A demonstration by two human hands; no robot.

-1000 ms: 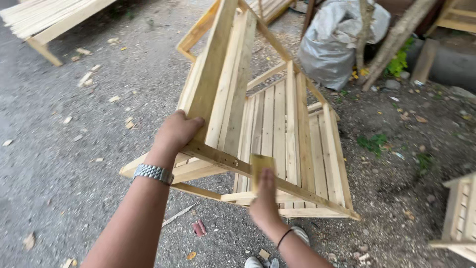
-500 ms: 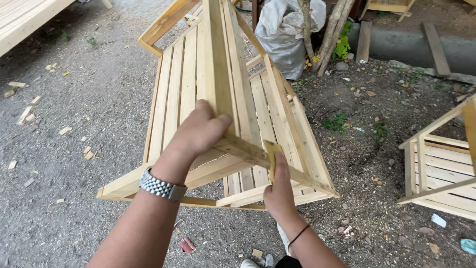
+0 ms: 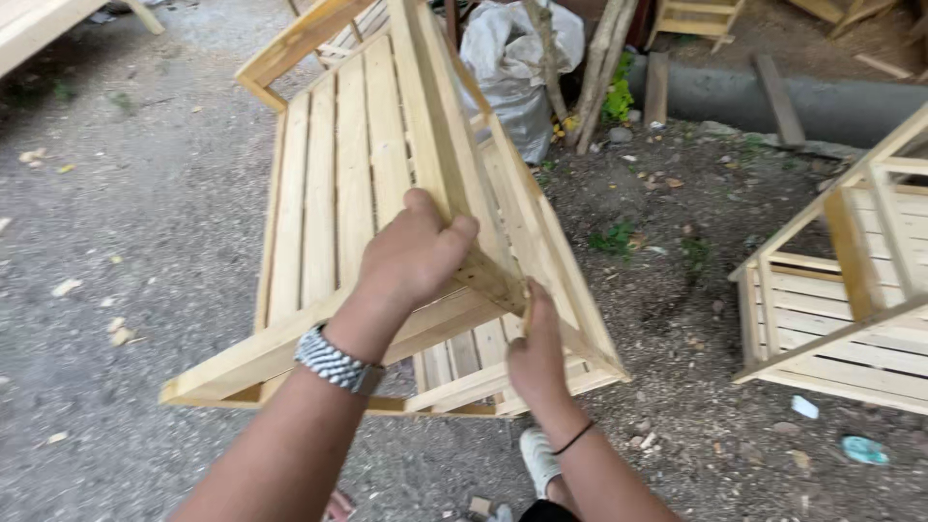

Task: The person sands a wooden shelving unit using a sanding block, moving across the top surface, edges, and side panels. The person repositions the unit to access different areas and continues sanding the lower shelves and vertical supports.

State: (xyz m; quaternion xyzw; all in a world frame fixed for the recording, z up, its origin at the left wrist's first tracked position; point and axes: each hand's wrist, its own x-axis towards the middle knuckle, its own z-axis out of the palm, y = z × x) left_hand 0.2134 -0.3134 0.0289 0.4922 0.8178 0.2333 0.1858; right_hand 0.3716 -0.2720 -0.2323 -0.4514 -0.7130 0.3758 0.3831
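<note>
Your left hand wraps its fingers tight around the top rail of the slatted wooden bench, which stands on the gravel ground. Your right hand presses a small sanding pad against the frame just below, fingers closed on it.

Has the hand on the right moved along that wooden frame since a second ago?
Cannot tell for sure: the camera itself shifted. The right hand sits at the same lower rail of the wooden bench frame, just below the left hand.
</note>
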